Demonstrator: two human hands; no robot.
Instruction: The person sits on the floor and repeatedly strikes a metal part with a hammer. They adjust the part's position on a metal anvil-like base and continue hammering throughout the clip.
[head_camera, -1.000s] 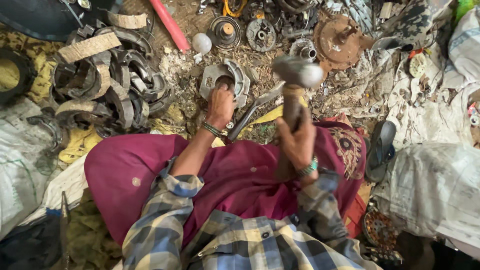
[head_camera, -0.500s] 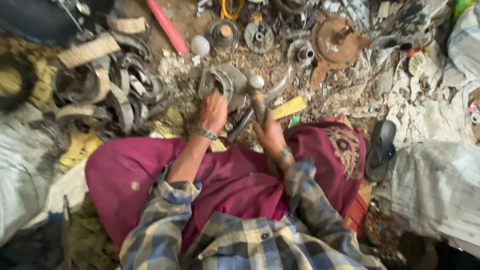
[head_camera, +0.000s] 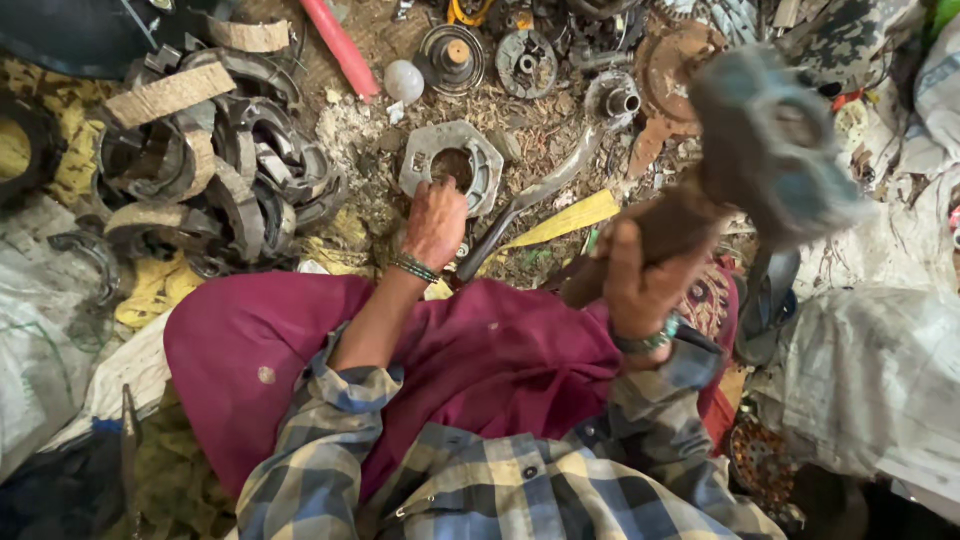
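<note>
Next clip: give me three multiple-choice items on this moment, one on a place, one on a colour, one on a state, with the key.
1. Where does the left hand rest?
A. on the grey metal housing
B. on the sandal
C. on the red pipe

2. What colour is the cloth over the lap?
A. green
B. magenta
C. white

3. How is the hammer in the right hand?
A. lying on the ground
B. touching the housing
C. raised, blurred

Key: A, fingers sit at the housing's edge; B, the draped cloth is magenta; C, the head is up near the camera, clear of the housing.
</note>
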